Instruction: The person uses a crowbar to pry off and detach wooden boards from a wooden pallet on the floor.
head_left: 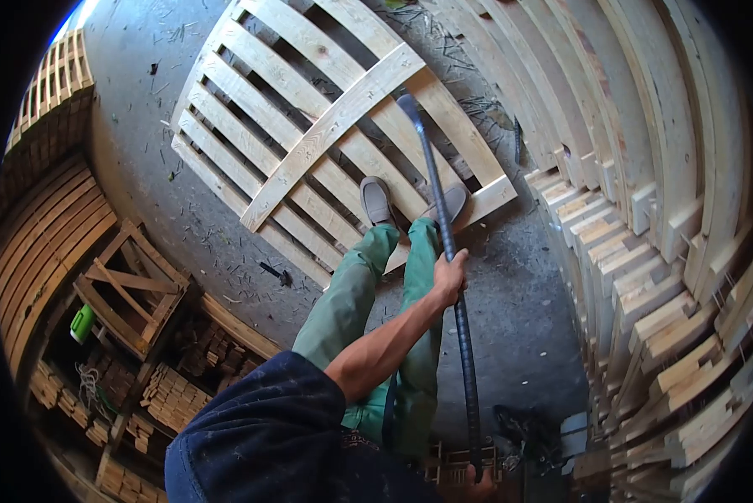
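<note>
Underfoot, a slatted pallet beside stacked pallets

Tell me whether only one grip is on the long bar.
No, the left grip holds the long bar midway and the right grip holds its near end.

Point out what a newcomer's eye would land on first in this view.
Probably the long dark bar, slanting down the picture right of centre, with the left hand gripping its middle and the right hand at its lower end. Next, the pale slatted wooden pallet flat on the floor at top centre, the grey shoes on its near edge. Then the stacked pallets curving down the right side.
</note>
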Tool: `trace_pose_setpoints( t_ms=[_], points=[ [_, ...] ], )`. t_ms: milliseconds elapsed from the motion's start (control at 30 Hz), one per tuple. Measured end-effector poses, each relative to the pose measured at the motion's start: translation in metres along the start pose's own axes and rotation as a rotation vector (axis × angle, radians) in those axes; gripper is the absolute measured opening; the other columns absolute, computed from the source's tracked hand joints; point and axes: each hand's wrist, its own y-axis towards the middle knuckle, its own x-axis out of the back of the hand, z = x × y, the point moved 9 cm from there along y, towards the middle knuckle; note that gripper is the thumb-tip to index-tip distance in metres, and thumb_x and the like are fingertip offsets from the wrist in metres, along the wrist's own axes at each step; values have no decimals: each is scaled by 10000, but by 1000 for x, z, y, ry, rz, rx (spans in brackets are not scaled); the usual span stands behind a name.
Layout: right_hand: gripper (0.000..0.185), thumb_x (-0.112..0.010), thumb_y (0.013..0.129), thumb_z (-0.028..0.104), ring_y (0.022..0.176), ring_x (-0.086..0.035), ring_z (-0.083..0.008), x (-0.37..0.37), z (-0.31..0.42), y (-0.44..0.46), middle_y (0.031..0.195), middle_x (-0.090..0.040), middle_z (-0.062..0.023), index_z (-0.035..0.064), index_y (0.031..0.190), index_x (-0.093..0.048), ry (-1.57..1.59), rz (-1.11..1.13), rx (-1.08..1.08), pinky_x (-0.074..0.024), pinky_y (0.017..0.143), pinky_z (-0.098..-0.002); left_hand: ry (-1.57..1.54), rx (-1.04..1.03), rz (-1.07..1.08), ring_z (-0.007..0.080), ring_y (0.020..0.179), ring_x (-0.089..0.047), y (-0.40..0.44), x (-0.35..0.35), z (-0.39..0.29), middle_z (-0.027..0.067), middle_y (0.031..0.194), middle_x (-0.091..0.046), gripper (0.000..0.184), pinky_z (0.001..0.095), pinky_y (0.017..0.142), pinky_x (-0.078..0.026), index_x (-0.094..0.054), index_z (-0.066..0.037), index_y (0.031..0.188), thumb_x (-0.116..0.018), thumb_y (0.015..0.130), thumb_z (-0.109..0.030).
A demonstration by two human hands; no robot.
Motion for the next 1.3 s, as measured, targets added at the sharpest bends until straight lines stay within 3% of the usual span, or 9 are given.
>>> trace_pose_setpoints(
  t_ms=[333,400,500,700,867,933,1133,1233,1300],
  points=[
    [595,-538,796,588,726,-573,-382,-2,-22,-30,773,-621,-232,48,1014,-655,-313,-1,-36,-450,729,-511,31,167,-95,151,390,-436,18,65,56,39,522,-437,229,314,345,-376,-423,-40,902,-581,835,-192],
    [587,-542,796,584,649,-563,-380,-15,-32,-41,705,-600,-232,34,960,-665,-255,-58,1,-466,637,-490,38,149,-74,159,390,-442,23,71,50,46,522,-448,233,322,346,-378,-425,-39,905,-586,830,-191],
    [557,-557,800,559,562,-539,-368,7,68,-54,637,-569,-223,17,872,-663,-348,-93,241,-463,531,-453,14,146,20,165,393,-446,30,80,-17,51,532,-456,231,322,348,-382,-430,-43,900,-591,827,-191],
    [505,-545,828,463,591,-523,-411,12,106,-44,585,-506,-229,-21,681,-527,-330,-175,222,-380,525,-477,-59,202,0,160,417,-449,29,73,-33,52,583,-445,238,311,346,-385,-445,-39,878,-592,831,-220],
    [456,-584,813,413,579,-511,-418,-75,-3,66,585,-509,-225,-22,690,-524,-214,-191,317,-375,523,-478,99,39,-127,160,390,-440,80,61,20,47,541,-438,223,314,337,-391,-462,-28,868,-584,823,-210],
    [450,-584,817,403,571,-506,-419,-84,5,83,586,-509,-225,-23,689,-519,-211,-215,379,-373,522,-480,86,35,-114,154,406,-432,83,57,10,33,559,-431,220,307,349,-391,-455,-43,896,-586,826,-206],
    [473,-603,793,438,580,-511,-420,-12,77,-19,586,-508,-216,-13,682,-518,-159,-175,233,-390,519,-470,-7,83,-68,119,417,-378,42,73,-13,2,561,-383,219,280,364,-353,-430,-76,880,-600,828,-204],
    [500,-576,812,506,495,-508,-350,31,123,-42,581,-535,-203,13,758,-642,-107,-196,214,-436,452,-422,-6,175,-43,127,424,-378,31,75,-20,15,576,-390,225,286,378,-361,-417,-92,885,-610,827,-191],
    [484,-592,815,474,501,-515,-336,24,125,-45,581,-538,-198,3,710,-627,-380,-57,136,-432,462,-434,36,143,-19,132,428,-383,28,70,-38,18,575,-391,220,293,382,-366,-419,-92,874,-609,828,-194]
  ],
)
